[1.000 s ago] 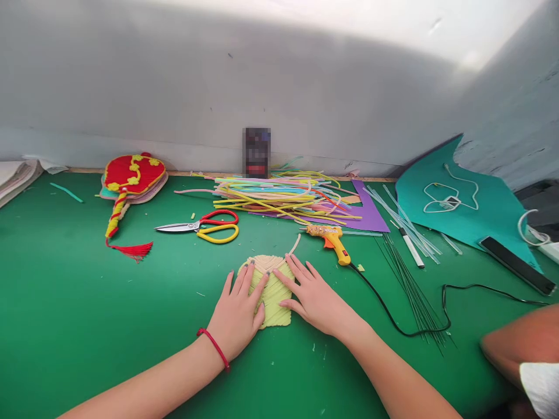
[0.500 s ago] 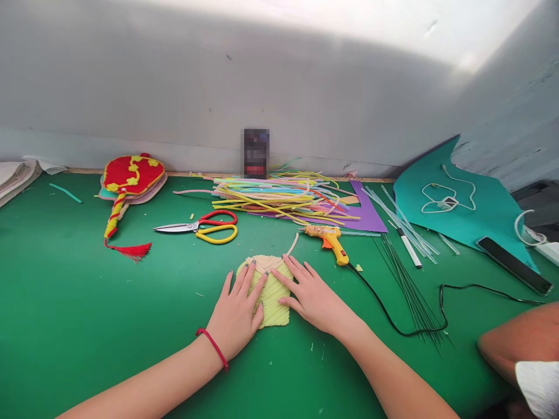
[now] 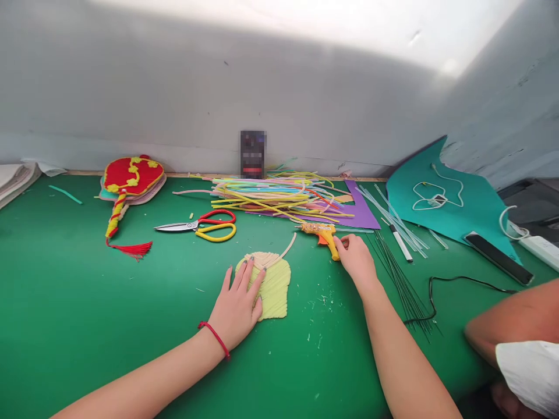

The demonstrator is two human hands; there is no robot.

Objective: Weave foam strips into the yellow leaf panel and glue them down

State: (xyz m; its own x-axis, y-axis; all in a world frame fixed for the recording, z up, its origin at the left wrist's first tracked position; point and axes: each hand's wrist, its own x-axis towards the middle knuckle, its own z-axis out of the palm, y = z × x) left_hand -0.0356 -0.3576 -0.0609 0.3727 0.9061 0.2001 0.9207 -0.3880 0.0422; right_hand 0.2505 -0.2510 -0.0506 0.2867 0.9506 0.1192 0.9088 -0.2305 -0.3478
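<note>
A yellow-green ribbed piece (image 3: 275,288) lies flat on the green table, with a cream patch at its top edge and a loose cream strip (image 3: 288,245) sticking out to the upper right. My left hand (image 3: 238,305) rests spread on the left part of this piece. To the right, my right hand (image 3: 356,262) has its fingers at the handle of the yellow glue gun (image 3: 326,235), which lies on the table, nozzle to the left. Whether the fingers have closed round the handle is hard to tell.
Scissors (image 3: 196,226) and a red fan (image 3: 133,174) lie to the left. Behind are colourful fuzzy sticks (image 3: 271,198) and purple foam (image 3: 367,212). At right are thin wires (image 3: 399,285), a marker (image 3: 400,243), a phone (image 3: 498,258), teal foam (image 3: 471,203) and another person's arm (image 3: 515,314).
My right hand has left the yellow-green piece and moved right and up to the glue gun's handle. My left hand has stayed on the piece. The view has shifted slightly.
</note>
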